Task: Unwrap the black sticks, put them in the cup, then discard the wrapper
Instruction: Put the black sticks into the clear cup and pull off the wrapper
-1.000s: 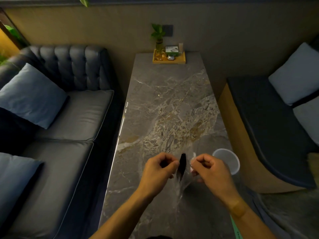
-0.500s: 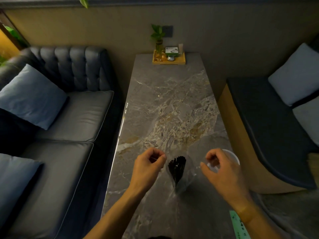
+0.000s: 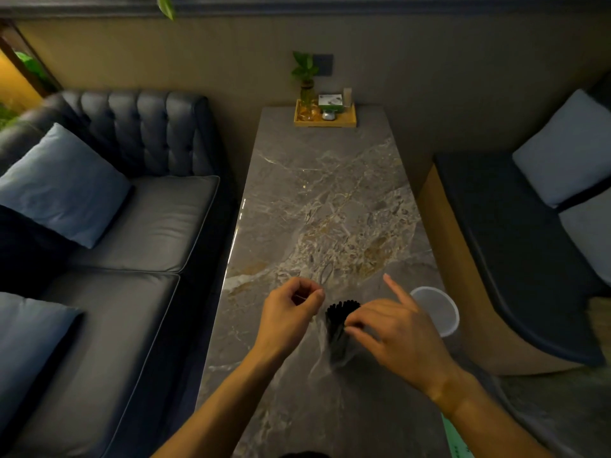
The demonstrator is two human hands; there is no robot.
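Observation:
A bundle of black sticks (image 3: pixel 340 314) stands upright in a clear plastic wrapper (image 3: pixel 332 357) on the marble table (image 3: pixel 324 200), its open top showing the stick ends. My left hand (image 3: pixel 289 312) is to the left of the bundle, with thumb and finger pinched on the wrapper's upper edge. My right hand (image 3: pixel 393 335) is at the bundle's right side. Its fingertips are closed on the sticks and its index finger points away. A white translucent cup (image 3: pixel 439 314) stands upright just right of my right hand, near the table's right edge.
A wooden tray (image 3: pixel 325 115) with a small plant and small items sits at the table's far end. A dark leather sofa (image 3: pixel 139 233) with blue cushions runs along the left. A dark bench (image 3: pixel 515 246) with pale cushions runs along the right.
The wrapper's top was pulled open, baring the stick ends. My right hand then let go of the wrapper and came back left onto the bundle. My left hand stayed pinched on the wrapper's edge.

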